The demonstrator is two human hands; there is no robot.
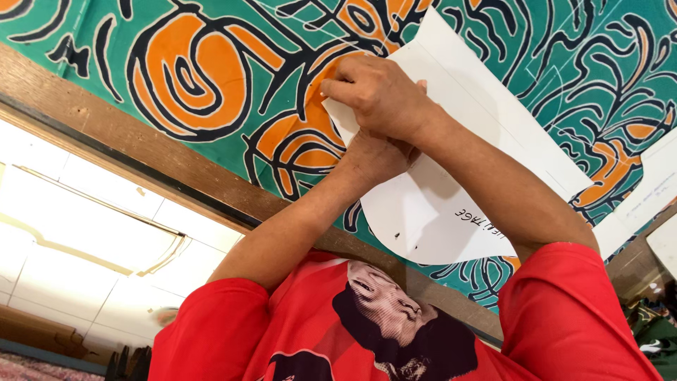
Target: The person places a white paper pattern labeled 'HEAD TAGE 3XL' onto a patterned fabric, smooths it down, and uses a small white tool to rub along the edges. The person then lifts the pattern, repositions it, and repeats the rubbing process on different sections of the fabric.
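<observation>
**Pressing a paper pattern onto printed cloth**

Crossing at the wrists, your hands meet on the white paper pattern piece. One hand lies on top, fingers curled, pinning its edge to the green-and-orange batik cloth; the other hand is half hidden beneath, its grip unclear. Nearer you runs the wooden worktop edge.

The person wears a bright red shirt with short, loose sleeves that end above the elbows. Its front carries a large print in black and pale tones. Both forearms are bare, with no watch, rings or gloves.
</observation>
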